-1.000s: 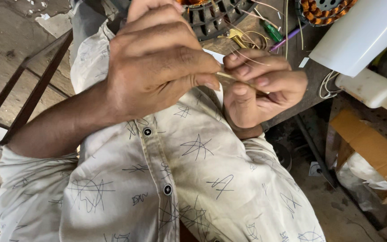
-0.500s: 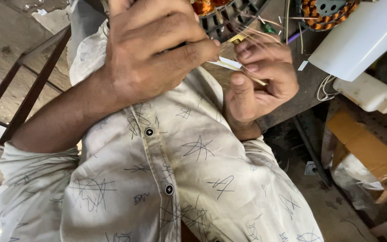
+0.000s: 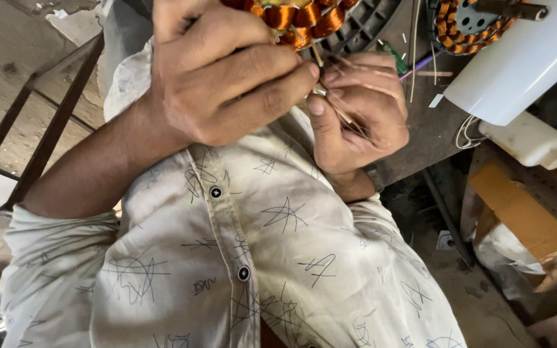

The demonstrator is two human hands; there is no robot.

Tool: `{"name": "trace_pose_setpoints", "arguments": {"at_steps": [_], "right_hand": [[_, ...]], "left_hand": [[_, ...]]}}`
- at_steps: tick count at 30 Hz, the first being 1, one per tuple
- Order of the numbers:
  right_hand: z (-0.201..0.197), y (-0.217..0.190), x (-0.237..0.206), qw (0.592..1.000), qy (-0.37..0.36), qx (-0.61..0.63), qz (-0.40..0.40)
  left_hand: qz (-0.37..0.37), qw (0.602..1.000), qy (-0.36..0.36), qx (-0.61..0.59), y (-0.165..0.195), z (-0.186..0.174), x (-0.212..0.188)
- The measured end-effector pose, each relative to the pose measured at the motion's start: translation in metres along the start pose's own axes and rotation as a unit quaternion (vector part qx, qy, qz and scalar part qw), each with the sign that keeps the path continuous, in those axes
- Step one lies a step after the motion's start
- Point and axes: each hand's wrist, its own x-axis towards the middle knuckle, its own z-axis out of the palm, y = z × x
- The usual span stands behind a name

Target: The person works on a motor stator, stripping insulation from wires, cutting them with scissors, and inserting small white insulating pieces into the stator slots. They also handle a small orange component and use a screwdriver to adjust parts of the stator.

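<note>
The left hand (image 3: 227, 77) is curled into a narrow pinch, thumb and forefinger pressed together on a thin, pale sliver (image 3: 336, 109) that runs slantwise between both hands, and the right hand (image 3: 362, 113), just beside it and touching at the fingertips, is closed in the same tight pinch on the lower run of that sliver. Directly above the two hands, close enough that the left knuckles cover part of it, sits a wound stator (image 3: 291, 16) with glossy orange-copper coils on a dark slotted core; what exactly the sliver is, whether a strip of insulating paper or a bunch of fine wire, is too small to tell. I judge the sliver to be very light, springy and easy to kink or crease, so it wants a fingertip hold near its end, with the second hand close behind to keep it from buckling. The stator looks heavy and rigid in its core, but its enamelled windings seem easy to scratch; the core rim would be the safer place to grip. To the right of the hands a second wound stator (image 3: 472, 26), a white plastic housing (image 3: 523, 64) and a small white bottle (image 3: 527, 138) lie on the dark tabletop (image 3: 420, 138)
</note>
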Motion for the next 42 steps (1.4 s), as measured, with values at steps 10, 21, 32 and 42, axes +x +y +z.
{"name": "trace_pose_setpoints", "arguments": {"at_steps": [10, 21, 32, 42], "right_hand": [[0.01, -0.014, 0.022, 0.967, 0.018, -0.046, -0.25], [0.009, -0.01, 0.023, 0.928, -0.144, -0.021, -0.342], [0.005, 0.011, 0.009, 0.949, -0.116, 0.05, -0.29], [0.019, -0.024, 0.026, 0.929, -0.162, -0.28, -0.182]], "left_hand": [[0.034, 0.996, 0.074, 0.039, 0.001, 0.008, 0.005], [-0.093, 0.987, 0.066, -0.112, 0.015, -0.005, -0.002], [-0.145, 0.988, 0.023, -0.044, 0.021, 0.0, -0.006], [-0.191, 0.975, 0.054, -0.095, 0.017, 0.0, -0.017]]}}
